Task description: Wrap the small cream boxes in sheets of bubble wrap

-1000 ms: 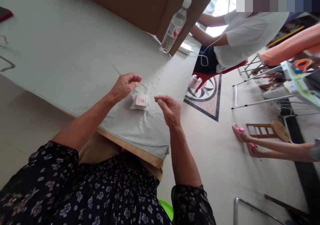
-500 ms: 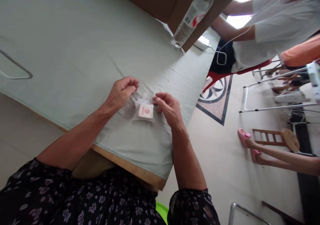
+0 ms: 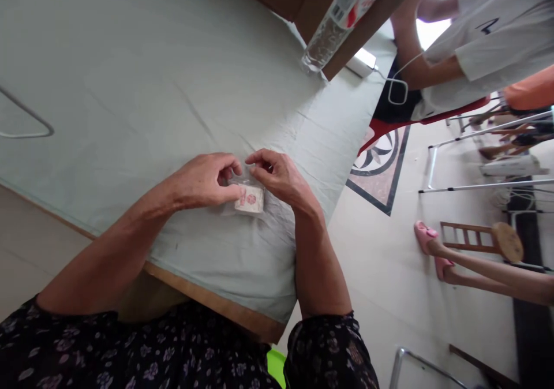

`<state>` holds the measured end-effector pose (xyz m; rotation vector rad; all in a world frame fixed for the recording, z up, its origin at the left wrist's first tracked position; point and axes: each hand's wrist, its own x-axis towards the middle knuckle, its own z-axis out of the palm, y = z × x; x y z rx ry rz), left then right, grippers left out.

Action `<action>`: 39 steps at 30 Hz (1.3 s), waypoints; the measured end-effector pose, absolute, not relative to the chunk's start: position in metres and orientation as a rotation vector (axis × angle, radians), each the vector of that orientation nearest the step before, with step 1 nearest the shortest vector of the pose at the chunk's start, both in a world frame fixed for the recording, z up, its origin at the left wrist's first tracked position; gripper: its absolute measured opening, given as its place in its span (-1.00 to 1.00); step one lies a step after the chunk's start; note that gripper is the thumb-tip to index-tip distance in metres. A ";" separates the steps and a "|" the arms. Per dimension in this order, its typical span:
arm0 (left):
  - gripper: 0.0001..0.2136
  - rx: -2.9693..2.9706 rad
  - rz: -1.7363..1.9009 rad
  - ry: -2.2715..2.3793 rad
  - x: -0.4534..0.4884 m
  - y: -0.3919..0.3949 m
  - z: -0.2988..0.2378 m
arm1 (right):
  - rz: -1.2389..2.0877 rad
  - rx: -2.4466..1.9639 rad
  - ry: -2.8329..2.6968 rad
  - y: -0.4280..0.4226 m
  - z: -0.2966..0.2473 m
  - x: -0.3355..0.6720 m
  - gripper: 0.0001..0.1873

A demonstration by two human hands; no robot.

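Note:
A small, pale block-shaped packet (image 3: 251, 199) with red print lies in a clear plastic wrapper on the cloth-covered table. My left hand (image 3: 208, 180) is at its left side, the thumb resting on or against the packet's edge. The left fingers are bent and stand apart from the thumb. Just above and right of the packet is my right hand (image 3: 279, 178), its fingers curled, with a small gap between index fingertip and thumb. Whether the right fingertips touch the clear wrapper cannot be made out.
A clear bottle (image 3: 333, 31) lies against a brown cardboard box (image 3: 359, 37) at the back. Beside it is a white device (image 3: 362, 63) with a cable. A person in a white shirt (image 3: 489, 42) sits at the right. A grey wire loop (image 3: 30, 115) lies far left.
My left hand has come down and right to the packet, its thumb now at the print. My right hand has shifted left, above the packet. The view has moved slightly.

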<state>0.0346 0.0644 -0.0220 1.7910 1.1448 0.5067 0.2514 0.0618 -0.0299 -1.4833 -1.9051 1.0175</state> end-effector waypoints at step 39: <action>-0.70 1.857 0.310 0.945 0.039 0.062 -0.010 | 1.251 -1.389 -1.639 0.049 -0.036 0.273 -0.52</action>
